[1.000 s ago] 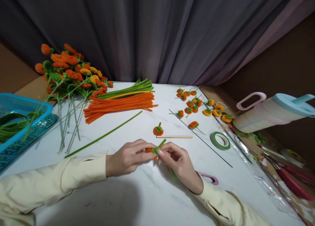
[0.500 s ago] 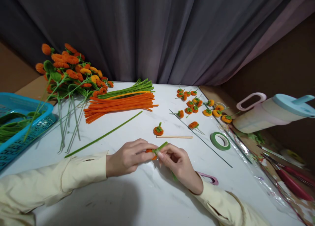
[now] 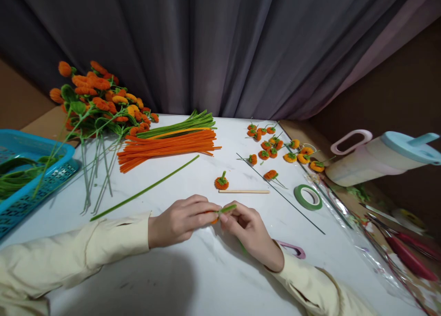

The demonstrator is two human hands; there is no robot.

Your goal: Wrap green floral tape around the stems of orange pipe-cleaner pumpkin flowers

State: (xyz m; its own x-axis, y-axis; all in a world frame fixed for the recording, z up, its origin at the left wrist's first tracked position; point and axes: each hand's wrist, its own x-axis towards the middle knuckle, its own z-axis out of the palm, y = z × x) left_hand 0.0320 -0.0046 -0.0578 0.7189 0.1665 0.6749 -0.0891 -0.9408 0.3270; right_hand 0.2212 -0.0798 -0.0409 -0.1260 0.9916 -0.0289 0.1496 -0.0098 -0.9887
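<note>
My left hand (image 3: 188, 218) is closed around a small orange pipe-cleaner flower (image 3: 214, 221), mostly hidden by its fingers. My right hand (image 3: 246, 226) pinches a green pipe cleaner (image 3: 228, 208) against the flower's side, its tip sticking out between the hands. Just beyond them, a finished-looking orange flower (image 3: 221, 183) with a green stub lies on the table beside a thin wooden stick (image 3: 244, 192). To the left, a single green pipe cleaner (image 3: 144, 188) lies slantwise. Partly behind my right wrist is a pink looped object (image 3: 292, 250).
Bundles of orange (image 3: 168, 148) and green pipe cleaners (image 3: 186, 124) lie at the back, near a heap of stemmed flowers (image 3: 99, 100). A blue basket (image 3: 65, 169) stands left. Rightward are small flower heads (image 3: 267, 145), green tape (image 3: 308, 197), a dark wire (image 3: 285, 196), a tumbler (image 3: 372, 162) and red-handled pliers (image 3: 409, 256).
The green tip between my hands has tilted lower, and my left fingers cover more of the flower. Both hands have otherwise barely moved.
</note>
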